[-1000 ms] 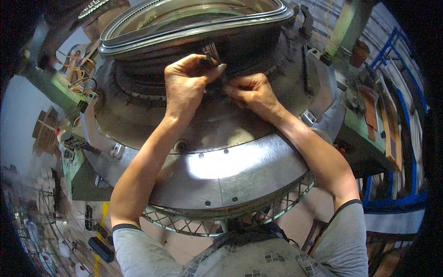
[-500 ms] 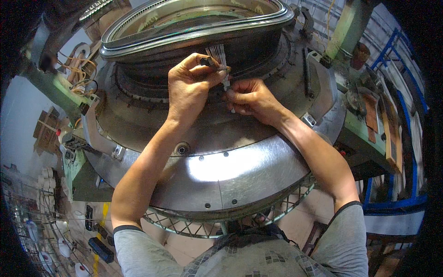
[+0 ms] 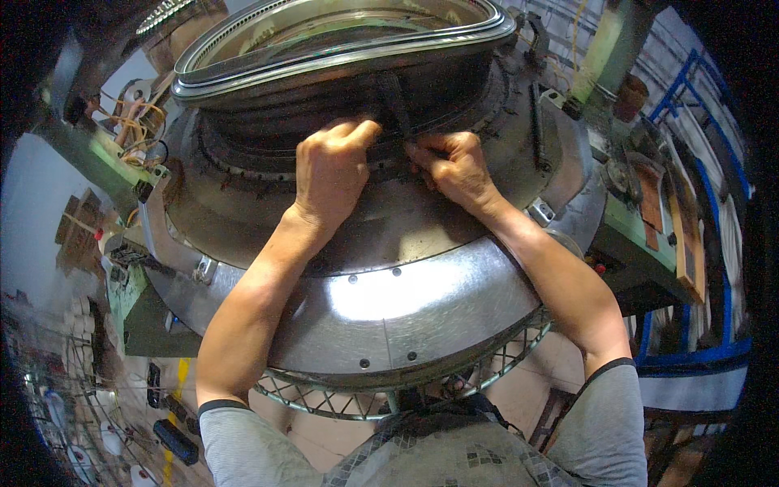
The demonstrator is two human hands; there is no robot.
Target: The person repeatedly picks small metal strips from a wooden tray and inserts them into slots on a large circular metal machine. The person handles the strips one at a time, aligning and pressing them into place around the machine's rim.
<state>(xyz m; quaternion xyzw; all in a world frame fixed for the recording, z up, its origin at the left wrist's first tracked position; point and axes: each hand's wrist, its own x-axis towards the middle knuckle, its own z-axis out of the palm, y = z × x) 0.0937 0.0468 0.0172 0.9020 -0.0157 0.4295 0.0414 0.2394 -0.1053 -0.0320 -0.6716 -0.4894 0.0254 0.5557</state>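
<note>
Both my hands work at the front of a large round metal machine, just below its dark cylinder (image 3: 324,114). My left hand (image 3: 333,166) is closed, its knuckles up and fingers curled. Whatever it holds, if anything, is hidden behind the fingers. To its right, my right hand (image 3: 458,170) has its fingers pinched together, tips near the lower end of a narrow dark strip (image 3: 395,101) on the cylinder. What lies in that pinch is too small and dim to name. A gap separates the two hands.
A shiny metal ring (image 3: 414,292) curves between my forearms, above a lattice rim (image 3: 324,398). Green machine legs (image 3: 89,154) stand to either side. A blue frame (image 3: 706,357) is at the right; white cones (image 3: 114,438) sit at the lower left.
Bright, thin comb-like prongs and a small dark piece showed at my fingers before; neither shows now. My left hand has turned knuckles-up, and my right hand has shifted slightly right and up.
</note>
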